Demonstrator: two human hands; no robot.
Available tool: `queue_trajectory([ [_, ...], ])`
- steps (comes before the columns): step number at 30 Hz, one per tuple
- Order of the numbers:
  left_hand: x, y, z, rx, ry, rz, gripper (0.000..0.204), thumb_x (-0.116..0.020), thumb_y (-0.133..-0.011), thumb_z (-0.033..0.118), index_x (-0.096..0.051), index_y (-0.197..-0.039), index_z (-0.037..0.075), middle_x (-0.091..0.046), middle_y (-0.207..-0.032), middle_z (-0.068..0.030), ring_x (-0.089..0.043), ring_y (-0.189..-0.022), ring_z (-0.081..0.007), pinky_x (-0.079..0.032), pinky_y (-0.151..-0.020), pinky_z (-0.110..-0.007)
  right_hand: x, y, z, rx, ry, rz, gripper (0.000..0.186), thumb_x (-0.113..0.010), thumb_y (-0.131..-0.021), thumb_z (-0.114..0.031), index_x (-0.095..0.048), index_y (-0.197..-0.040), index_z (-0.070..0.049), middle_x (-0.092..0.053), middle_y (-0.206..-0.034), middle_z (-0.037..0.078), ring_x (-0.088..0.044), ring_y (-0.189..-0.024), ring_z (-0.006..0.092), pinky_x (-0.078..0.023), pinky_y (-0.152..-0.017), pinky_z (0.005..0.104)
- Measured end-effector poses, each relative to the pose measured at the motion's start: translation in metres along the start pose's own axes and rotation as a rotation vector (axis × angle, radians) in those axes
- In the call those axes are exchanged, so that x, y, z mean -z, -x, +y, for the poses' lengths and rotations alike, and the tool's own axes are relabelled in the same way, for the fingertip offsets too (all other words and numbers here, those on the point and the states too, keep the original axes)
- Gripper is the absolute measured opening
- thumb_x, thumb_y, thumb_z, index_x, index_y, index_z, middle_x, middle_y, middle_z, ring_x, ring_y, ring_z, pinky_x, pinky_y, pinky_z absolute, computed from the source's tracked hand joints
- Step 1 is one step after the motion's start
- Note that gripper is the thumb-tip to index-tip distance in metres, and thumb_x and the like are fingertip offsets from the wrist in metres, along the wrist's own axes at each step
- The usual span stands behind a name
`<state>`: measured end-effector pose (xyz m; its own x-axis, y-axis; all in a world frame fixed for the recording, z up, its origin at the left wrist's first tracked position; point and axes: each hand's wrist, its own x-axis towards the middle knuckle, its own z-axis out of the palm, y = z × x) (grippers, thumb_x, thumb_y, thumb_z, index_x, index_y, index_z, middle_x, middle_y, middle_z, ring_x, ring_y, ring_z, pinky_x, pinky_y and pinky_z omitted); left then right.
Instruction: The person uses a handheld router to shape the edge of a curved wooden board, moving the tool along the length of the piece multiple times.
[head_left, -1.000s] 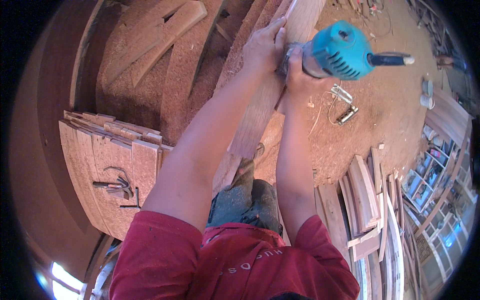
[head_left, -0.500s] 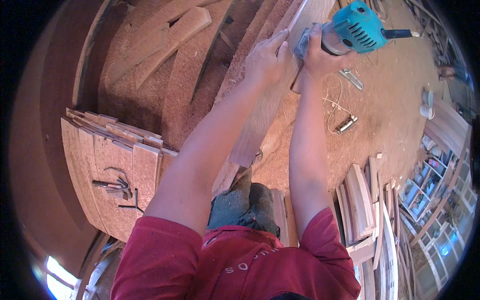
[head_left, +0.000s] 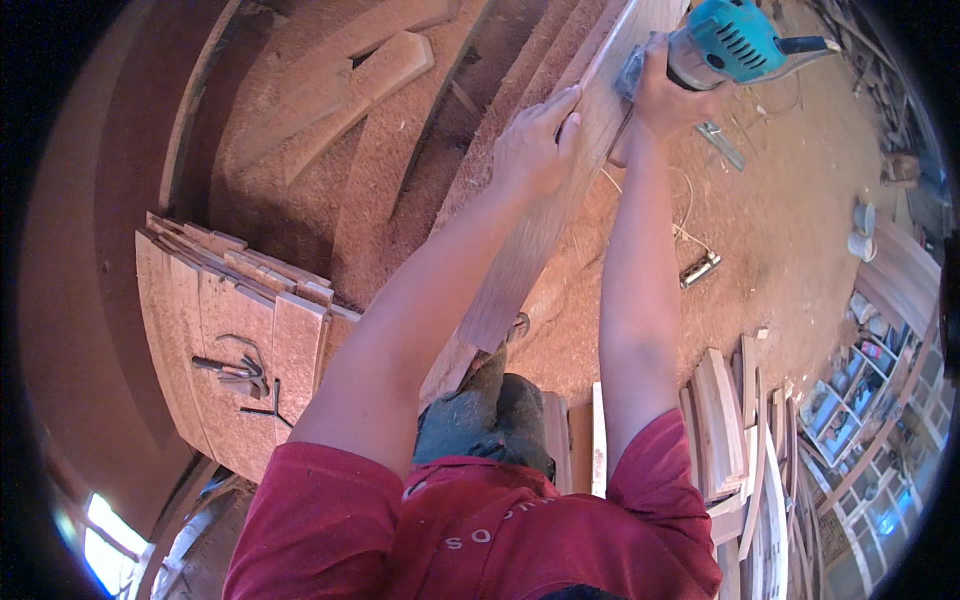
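My right hand (head_left: pixel 668 100) is closed round the lower body of a teal power router (head_left: pixel 735 40), whose clear base sits on a long pale wooden board (head_left: pixel 512 280) near the top of the view. My left hand (head_left: pixel 535 148) grips that board's left edge a little nearer to me, fingers curled over it, below and left of the router. The router's black cord sticks out to the right. Whatever cutting bit it has is hidden under the base and my hand.
Curved timber offcuts (head_left: pixel 355 110) lie in sawdust at upper left. Stacked planks (head_left: pixel 225 355) with hand tools (head_left: pixel 245 380) are at left. A power strip (head_left: pixel 700 268) lies on the dusty floor (head_left: pixel 770 210). Curved strips (head_left: pixel 725 420), buckets (head_left: pixel 862 245) and a compartmented box (head_left: pixel 840 405) are at right.
My right hand and the router have moved up and to the right along the board. My left hand now sits slightly lower in the view, farther from the router.
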<state>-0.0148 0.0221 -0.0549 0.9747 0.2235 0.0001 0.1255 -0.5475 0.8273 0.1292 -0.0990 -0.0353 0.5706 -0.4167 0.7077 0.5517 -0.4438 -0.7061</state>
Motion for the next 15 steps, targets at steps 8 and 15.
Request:
queue_trajectory([
  [8, -0.001, -0.002, 0.003, -0.015, -0.04, 0.004, 0.044, -0.051, -0.106, 0.033, -0.057, -0.148, 0.02, -0.059, -0.148, -0.0075, -0.057, -0.134, -0.0308, -0.046, -0.112, -0.043, -0.019, -0.026, 0.042, 0.188, 0.103, 0.058, 0.085, -0.093, -0.065, -0.047, -0.058, -0.118, 0.01, -0.066, -0.111, 0.024, -0.067, -0.102, 0.0392, -0.053, -0.09, 0.048],
  [15, 0.0, -0.002, 0.001, 0.011, -0.057, -0.01, 0.044, -0.052, -0.105, 0.032, -0.057, -0.147, 0.02, -0.059, -0.148, -0.0071, -0.056, -0.135, -0.0294, -0.045, -0.113, -0.042, -0.032, -0.035, 0.065, 0.16, 0.179, 0.068, 0.089, -0.092, -0.062, -0.057, -0.058, -0.112, 0.009, -0.065, -0.103, 0.024, -0.066, -0.098, 0.0418, -0.052, -0.086, 0.0498],
])
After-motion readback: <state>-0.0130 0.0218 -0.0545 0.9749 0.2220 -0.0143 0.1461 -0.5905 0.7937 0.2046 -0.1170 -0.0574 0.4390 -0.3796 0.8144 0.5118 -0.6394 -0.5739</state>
